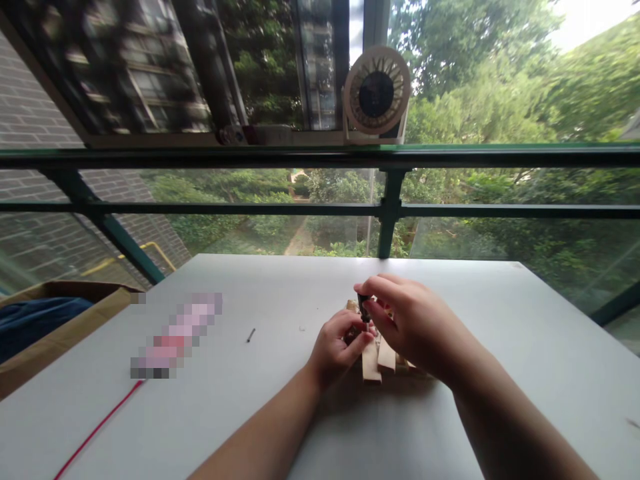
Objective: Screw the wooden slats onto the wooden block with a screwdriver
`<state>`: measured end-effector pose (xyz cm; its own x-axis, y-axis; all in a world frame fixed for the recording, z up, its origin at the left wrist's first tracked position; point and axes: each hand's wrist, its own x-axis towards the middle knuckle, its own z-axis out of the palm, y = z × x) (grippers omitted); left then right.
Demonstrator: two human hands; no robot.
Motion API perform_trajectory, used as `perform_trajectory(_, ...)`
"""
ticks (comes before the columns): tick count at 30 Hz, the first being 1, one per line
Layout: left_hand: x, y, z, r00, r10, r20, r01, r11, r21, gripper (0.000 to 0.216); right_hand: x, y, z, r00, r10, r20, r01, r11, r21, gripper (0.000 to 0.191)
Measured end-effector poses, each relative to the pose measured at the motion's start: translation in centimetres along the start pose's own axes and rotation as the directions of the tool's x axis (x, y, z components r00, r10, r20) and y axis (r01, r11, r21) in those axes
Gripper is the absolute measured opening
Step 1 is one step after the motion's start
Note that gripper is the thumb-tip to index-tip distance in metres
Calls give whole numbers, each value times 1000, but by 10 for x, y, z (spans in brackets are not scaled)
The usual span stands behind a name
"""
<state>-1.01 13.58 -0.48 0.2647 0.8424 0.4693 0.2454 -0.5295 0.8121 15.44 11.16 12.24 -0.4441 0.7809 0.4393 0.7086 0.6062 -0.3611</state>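
My right hand [415,320] is closed round the black handle of a small screwdriver [365,308], which stands nearly upright with its tip pointing down. Close beside the tip, my left hand [334,347] has its thumb and forefinger pinched together; what lies between them is too small and partly hidden. Under both hands is a bundle of pale wooden pieces [371,367], several of them short flat strips pointing toward me. The hands cover most of this wooden work. To the left on the table lies a thin dark screw-like piece [251,335].
A white table [240,413] spans the foreground. On its left lies a blurred-out pinkish object [177,337] with a red cable [100,427]. A cardboard box [100,310] holding blue cloth stands at the far left. A round fan [377,93] stands behind the green railing [280,159].
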Motion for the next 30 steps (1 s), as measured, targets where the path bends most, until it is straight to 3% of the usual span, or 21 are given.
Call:
perform_trajectory(6, 0, 0, -1, 999, -30, 16, 30, 999, -23, 18, -1, -2, -1, 999, 30, -17, -31, 999, -19, 4)
perform_trajectory(9, 1, -1, -2, 999, -38, 20, 39, 999, -14, 19, -2, -4, -2, 999, 30, -29, -30, 999, -14, 9)
perform_trajectory(14, 2, 1, -2, 1000, 2, 15, -2, 1000, -12, 17, -4, -4, -4, 998, -68, 20, 66, 995, 70, 34)
perform_trajectory(20, 2, 5, 0, 1000, 19, 15, -18, 1000, -21, 17, -4, 2, -4, 995, -84, 45, 81, 994, 78, 28)
perform_trajectory(30, -1, 0, 1, 1000, -3, -5, 3, 1000, -12, 19, 1, 2, 1, 999, -20, -40, 21, 999, 30, 18)
